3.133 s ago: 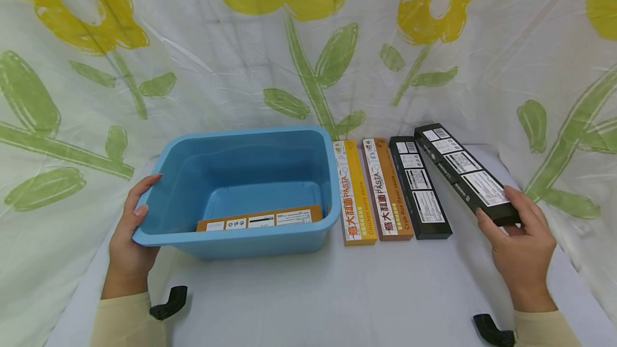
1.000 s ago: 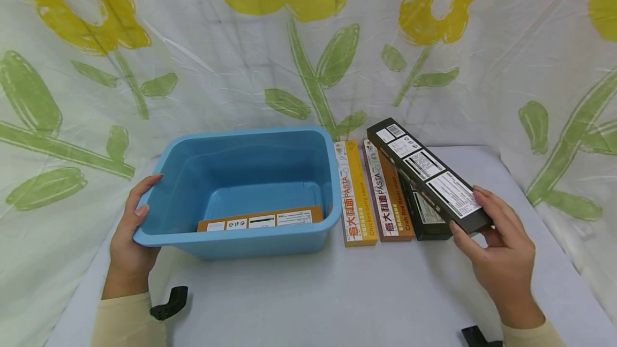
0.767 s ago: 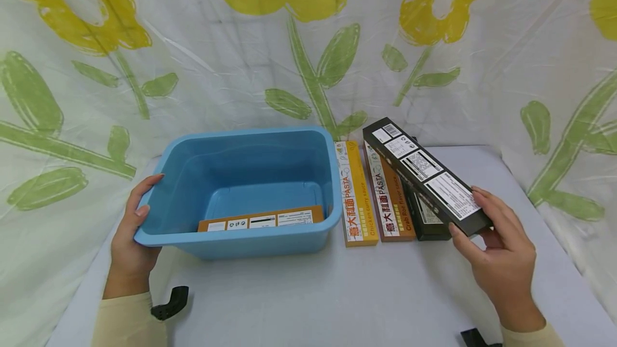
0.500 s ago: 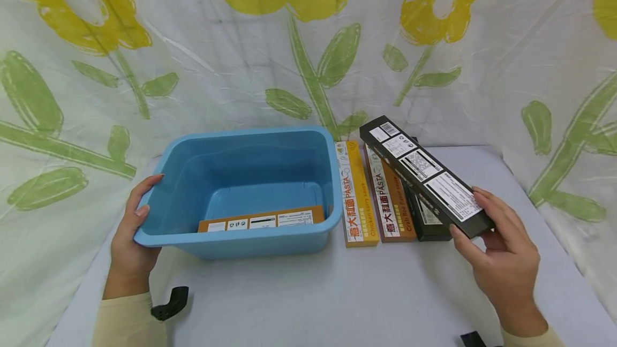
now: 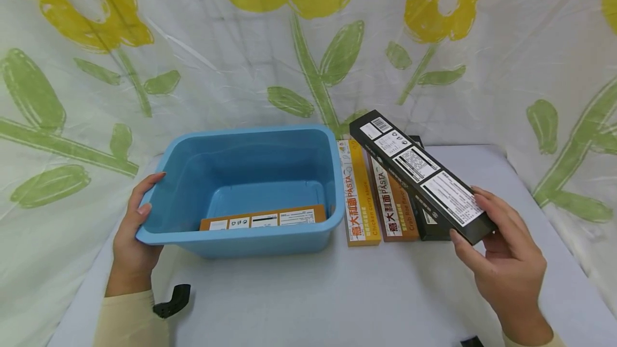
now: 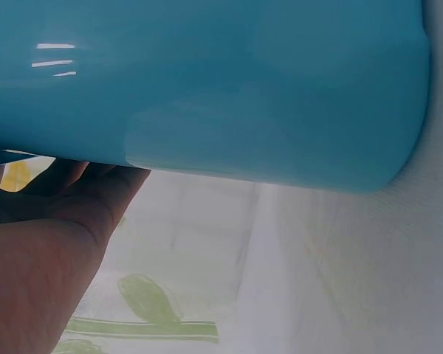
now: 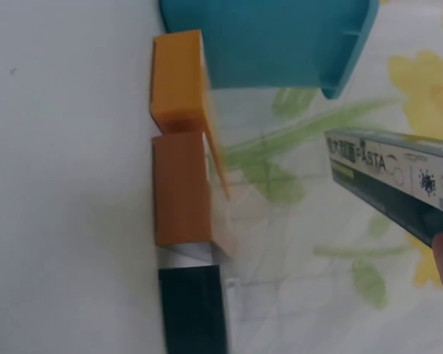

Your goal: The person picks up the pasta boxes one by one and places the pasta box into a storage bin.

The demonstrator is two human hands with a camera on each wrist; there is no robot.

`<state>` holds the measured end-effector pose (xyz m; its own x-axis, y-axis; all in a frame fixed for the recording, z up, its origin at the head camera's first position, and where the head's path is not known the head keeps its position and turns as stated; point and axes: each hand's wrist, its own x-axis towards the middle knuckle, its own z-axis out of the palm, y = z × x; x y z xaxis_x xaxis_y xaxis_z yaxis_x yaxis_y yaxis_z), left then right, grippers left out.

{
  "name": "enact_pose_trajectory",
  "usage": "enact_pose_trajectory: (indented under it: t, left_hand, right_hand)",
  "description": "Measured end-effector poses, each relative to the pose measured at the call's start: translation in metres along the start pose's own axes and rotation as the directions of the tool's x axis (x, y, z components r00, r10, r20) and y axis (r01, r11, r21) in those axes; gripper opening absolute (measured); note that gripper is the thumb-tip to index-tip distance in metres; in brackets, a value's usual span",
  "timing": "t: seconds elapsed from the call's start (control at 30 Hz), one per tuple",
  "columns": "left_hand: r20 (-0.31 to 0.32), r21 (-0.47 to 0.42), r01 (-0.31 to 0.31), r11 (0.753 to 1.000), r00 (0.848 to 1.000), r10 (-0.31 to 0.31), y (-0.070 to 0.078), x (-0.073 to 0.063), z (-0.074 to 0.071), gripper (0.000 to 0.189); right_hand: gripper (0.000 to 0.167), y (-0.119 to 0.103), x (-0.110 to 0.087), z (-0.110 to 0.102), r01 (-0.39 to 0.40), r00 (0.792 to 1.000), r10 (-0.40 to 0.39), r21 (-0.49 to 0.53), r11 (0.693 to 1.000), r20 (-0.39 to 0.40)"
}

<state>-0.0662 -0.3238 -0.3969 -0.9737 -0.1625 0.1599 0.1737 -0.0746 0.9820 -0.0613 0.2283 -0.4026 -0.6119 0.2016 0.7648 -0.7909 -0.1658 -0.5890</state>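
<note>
My left hand (image 5: pixel 135 229) grips the left rim of a blue plastic tub (image 5: pixel 270 248), its thumb over the edge. Inside the tub, by the near wall, lies an orange-brown pasta box (image 5: pixel 262 219). My right hand (image 5: pixel 511 261) holds a black pasta box (image 5: pixel 418 173) by its near end, thumb on one side and fingers on the other. That box slants up and leftward above the row on the table. In the right wrist view the held pasta box (image 7: pixel 391 166) shows its PASTA lettering, raised off the table.
Right of the tub stand a yellow pasta box (image 5: pixel 359 197), a brown pasta box (image 5: pixel 392 208) and another black pasta box (image 5: pixel 431 229), the last partly hidden under the held one. A white cloth (image 5: pixel 308 304) covers the table. A flower-printed curtain (image 5: pixel 231 68) hangs behind.
My right hand has carried the black pasta box from the right end of the row leftward and up, over the other black and brown boxes. My left hand stays on the tub.
</note>
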Motion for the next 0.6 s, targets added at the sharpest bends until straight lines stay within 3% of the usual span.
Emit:
enact_pose_trajectory:
  t: [0.33,0.6]
  left_hand:
    - [-0.001,0.003,0.009,1.000,1.000,-0.009,0.000,0.001,0.000,0.065]
    - [0.024,-0.034,-0.018,0.999,1.000,0.018,-0.003,0.002,-0.002,0.066]
  right_hand:
    - [0.061,-0.005,0.006,0.013,0.057,0.998,-0.057,0.063,0.996,-0.002]
    - [0.062,-0.013,0.008,0.019,0.065,0.998,-0.065,0.023,0.998,0.025]
